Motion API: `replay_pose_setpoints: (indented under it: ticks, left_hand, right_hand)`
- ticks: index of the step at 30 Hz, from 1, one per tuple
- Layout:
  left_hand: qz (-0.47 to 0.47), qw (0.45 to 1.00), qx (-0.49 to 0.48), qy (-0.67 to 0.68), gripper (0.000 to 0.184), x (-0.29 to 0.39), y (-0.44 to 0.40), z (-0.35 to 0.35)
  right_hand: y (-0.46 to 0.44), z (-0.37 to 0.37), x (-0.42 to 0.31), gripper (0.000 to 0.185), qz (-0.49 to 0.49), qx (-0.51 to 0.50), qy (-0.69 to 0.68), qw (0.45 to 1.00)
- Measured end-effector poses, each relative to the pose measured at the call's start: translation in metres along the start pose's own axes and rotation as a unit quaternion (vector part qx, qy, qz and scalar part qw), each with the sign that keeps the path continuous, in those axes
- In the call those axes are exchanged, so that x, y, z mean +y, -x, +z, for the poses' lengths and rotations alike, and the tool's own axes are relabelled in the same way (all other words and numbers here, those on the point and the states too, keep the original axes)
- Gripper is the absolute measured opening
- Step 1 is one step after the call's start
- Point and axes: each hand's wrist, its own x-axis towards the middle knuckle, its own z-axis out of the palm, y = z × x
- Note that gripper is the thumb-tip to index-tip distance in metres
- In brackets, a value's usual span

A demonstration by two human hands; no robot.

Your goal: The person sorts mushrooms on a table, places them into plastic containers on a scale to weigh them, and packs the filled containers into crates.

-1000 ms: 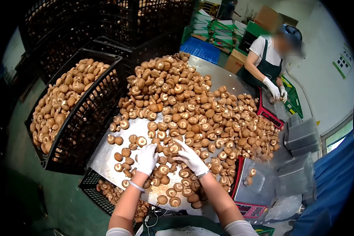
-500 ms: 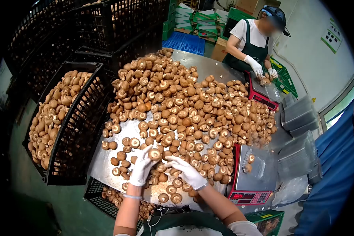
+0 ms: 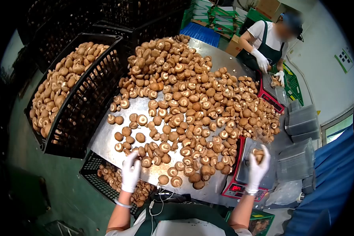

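Brown shiitake mushrooms with pale stems are spread and heaped over the metal table. My left hand, in a white glove, is at the table's near left edge with fingers apart and nothing in it. A mushroom lies just right of its fingertips. My right hand, also gloved, is over the platform of the near red scale, its fingers curved around a mushroom. The clear plastic tray on that platform is mostly hidden by this hand.
A black crate full of mushrooms stands left; another crate is below the table edge. Clear plastic trays are stacked right of the scale. Across the table, a gloved co-worker works at a second red scale.
My right hand has moved right from the mushrooms to the near scale with a mushroom. My left hand has drawn back toward the table edge and opened. The camera view has shifted.
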Motion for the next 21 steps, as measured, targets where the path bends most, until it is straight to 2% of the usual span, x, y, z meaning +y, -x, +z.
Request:
replay_pose_setpoints:
  ticks: [1, 3, 5, 6, 8, 9, 11, 12, 13, 15, 17, 19, 21]
  left_hand:
    - [-0.027, 0.999, 0.042, -0.022, 0.033, -0.013, 0.001, -0.008]
    - [-0.070, 0.994, 0.065, -0.044, 0.034, -0.033, 0.002, -0.019]
    - [0.011, 0.991, 0.090, -0.101, 0.035, -0.049, -0.002, -0.018]
    - [0.027, 0.987, 0.080, -0.136, 0.037, -0.050, -0.003, -0.018]
    - [0.061, 0.982, 0.060, -0.170, 0.037, -0.046, -0.009, -0.011]
    - [0.072, 0.979, 0.042, -0.187, 0.037, -0.044, -0.013, -0.010]
    - [0.105, 0.961, -0.013, -0.255, 0.039, -0.053, -0.025, 0.001]
    - [0.128, 0.946, -0.038, -0.295, 0.039, -0.049, -0.030, 0.005]
    - [0.151, 0.929, -0.063, -0.333, 0.040, -0.045, -0.035, 0.009]
    - [0.098, 0.941, -0.098, -0.309, 0.042, -0.051, -0.042, 0.018]
    - [0.124, 0.935, -0.086, -0.321, 0.042, -0.040, -0.041, 0.010]
    - [0.109, 0.963, -0.030, -0.245, 0.044, -0.033, -0.034, -0.002]
    - [0.071, 0.990, 0.028, -0.119, 0.043, -0.026, -0.022, -0.021]
  right_hand:
    - [-0.007, -0.016, 0.017, 0.053, -0.068, 0.041, 0.109, 0.991]
    - [-0.015, -0.042, 0.061, 0.052, -0.070, 0.039, 0.229, 0.970]
    - [-0.018, -0.053, 0.079, 0.053, -0.007, 0.003, 0.244, 0.970]
    - [-0.015, -0.057, 0.081, 0.053, -0.008, 0.002, 0.247, 0.969]
    - [-0.013, -0.058, 0.081, 0.050, -0.108, 0.029, 0.323, 0.940]
    - [-0.011, -0.055, 0.071, 0.050, -0.109, 0.027, 0.321, 0.940]
    - [-0.001, -0.041, 0.048, 0.045, -0.092, -0.020, 0.163, 0.982]
    - [0.010, -0.023, 0.041, 0.036, -0.101, -0.045, 0.143, 0.983]
    - [0.020, -0.004, 0.018, 0.031, -0.129, -0.122, 0.105, 0.978]
    - [0.054, 0.041, -0.007, 0.027, -0.235, -0.239, 0.039, 0.941]
    - [0.092, 0.086, -0.018, 0.025, -0.350, -0.320, 0.011, 0.880]
    - [0.122, 0.125, -0.018, 0.021, -0.375, -0.389, 0.091, 0.836]
    - [0.129, 0.147, -0.011, 0.020, -0.381, -0.397, 0.134, 0.824]
